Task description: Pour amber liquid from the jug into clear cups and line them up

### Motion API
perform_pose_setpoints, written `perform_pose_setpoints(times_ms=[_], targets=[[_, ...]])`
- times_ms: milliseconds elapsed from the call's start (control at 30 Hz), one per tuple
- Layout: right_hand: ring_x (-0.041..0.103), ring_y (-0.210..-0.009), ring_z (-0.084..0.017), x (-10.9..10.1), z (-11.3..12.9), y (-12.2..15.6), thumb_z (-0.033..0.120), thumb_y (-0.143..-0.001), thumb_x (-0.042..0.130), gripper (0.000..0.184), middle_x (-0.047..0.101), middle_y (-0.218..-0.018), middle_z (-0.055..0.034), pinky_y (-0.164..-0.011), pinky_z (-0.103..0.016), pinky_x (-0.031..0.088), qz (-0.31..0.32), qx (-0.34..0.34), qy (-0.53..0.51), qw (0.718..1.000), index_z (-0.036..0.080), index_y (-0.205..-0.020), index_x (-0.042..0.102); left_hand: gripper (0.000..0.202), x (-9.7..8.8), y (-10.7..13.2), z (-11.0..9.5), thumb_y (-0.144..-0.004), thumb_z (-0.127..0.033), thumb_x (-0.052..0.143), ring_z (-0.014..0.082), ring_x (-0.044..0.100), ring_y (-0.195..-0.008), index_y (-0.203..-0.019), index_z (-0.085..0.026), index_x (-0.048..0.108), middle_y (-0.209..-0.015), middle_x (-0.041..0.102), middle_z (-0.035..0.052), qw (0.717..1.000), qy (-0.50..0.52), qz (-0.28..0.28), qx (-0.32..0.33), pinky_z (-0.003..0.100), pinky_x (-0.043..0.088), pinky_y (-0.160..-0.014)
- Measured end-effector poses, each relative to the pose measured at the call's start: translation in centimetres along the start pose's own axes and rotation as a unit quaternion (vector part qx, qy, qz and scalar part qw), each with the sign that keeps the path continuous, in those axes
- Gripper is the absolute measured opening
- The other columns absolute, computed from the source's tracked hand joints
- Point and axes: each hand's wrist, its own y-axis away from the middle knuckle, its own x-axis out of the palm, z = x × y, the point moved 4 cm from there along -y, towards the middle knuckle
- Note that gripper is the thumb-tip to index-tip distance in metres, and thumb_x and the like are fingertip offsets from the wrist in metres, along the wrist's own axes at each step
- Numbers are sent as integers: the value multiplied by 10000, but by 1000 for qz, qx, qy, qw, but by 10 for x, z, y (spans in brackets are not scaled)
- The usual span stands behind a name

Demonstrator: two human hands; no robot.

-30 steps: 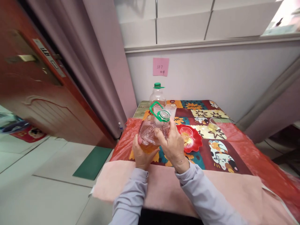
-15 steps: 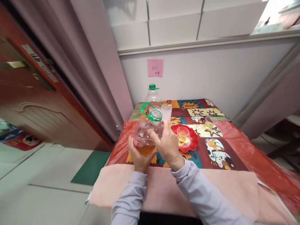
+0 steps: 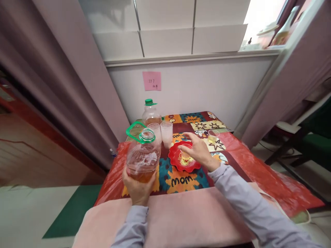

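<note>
My left hand (image 3: 139,186) grips the lower part of a large clear plastic jug (image 3: 143,156), which has a green handle, an uncapped mouth and amber liquid at the bottom. Over the red scalloped plate (image 3: 173,162) is my right hand (image 3: 198,150), its fingers apart and holding nothing. A small clear cup with yellowish liquid (image 3: 184,155) sits on the plate, partly hidden by that hand. Behind the jug stand two stacks of clear plastic cups (image 3: 167,132). Whether the right fingers touch the cup on the plate, I cannot tell.
A second jug with a green cap (image 3: 151,113) stands at the back near the wall. Another cup with yellowish liquid (image 3: 213,136) is at the right. A pink cloth (image 3: 176,217) covers the front edge, and red plastic sheeting (image 3: 271,168) covers the table's side.
My right hand has let go of the jug and moved right, over the red plate. The jug stays in my left hand. The camera view has turned to the right.
</note>
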Motion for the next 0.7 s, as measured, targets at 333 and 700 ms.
perform_pose_setpoints(times_ms=[333,700], targets=[[615,-1325,-342,25,-51,1,365,-748,858,742,634,-1440,-163,-1082,-469,493,156,72,164,971,203,-1413,572,1146,-1,-3,3,-451,-455,972,351,627,-1226,-1426,-162,446,-1321,596,151,1000,-9,-12,-22,560,504,-1086],[680,-1171,-293,22,-46,-3,323,-819,742,577,693,-1300,-154,-972,-398,532,100,92,146,980,154,-1354,607,869,1,-13,-23,-368,-462,972,306,683,-859,-1112,-191,614,-980,681,46,1000,-15,-12,2,549,614,-819]])
